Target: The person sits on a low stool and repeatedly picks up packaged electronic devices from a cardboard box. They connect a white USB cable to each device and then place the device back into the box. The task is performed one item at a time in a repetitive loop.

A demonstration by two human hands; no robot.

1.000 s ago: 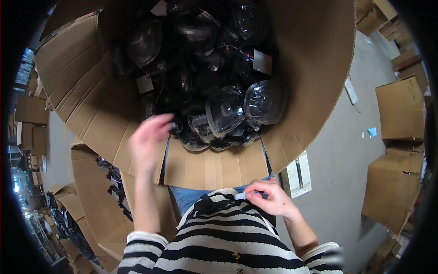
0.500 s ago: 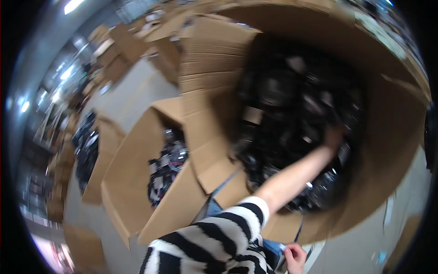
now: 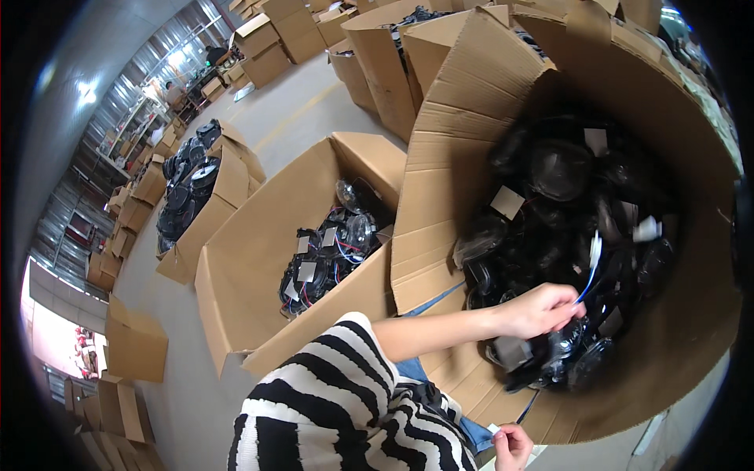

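My left hand [image 3: 542, 311] reaches from the left over a big open cardboard carton [image 3: 440, 157], its fingers closed on a blue-and-white cable [image 3: 587, 284] ending in a white connector [image 3: 595, 250]. Just below the fingers lies a shiny black part in clear plastic [image 3: 567, 339]; whether the cable belongs to it I cannot tell. Several black plastic-wrapped parts [image 3: 559, 169] with pale labels fill the carton. By the carton's near edge my right hand [image 3: 512, 449] is closed, thumb against finger, on a small white piece [image 3: 493, 429] whose kind I cannot make out.
A second open carton [image 3: 236, 259] with black wired parts stands left of the big one. Farther left is another carton [image 3: 200, 228] of black parts. Cartons [image 3: 385, 63] stand behind, and an empty-looking box [image 3: 135, 341] sits at lower left on the grey floor.
My left hand has come up and nearer from deep among the parts, now with the cable in its fingers. The view has shifted, and my right hand stays near the carton's edge.
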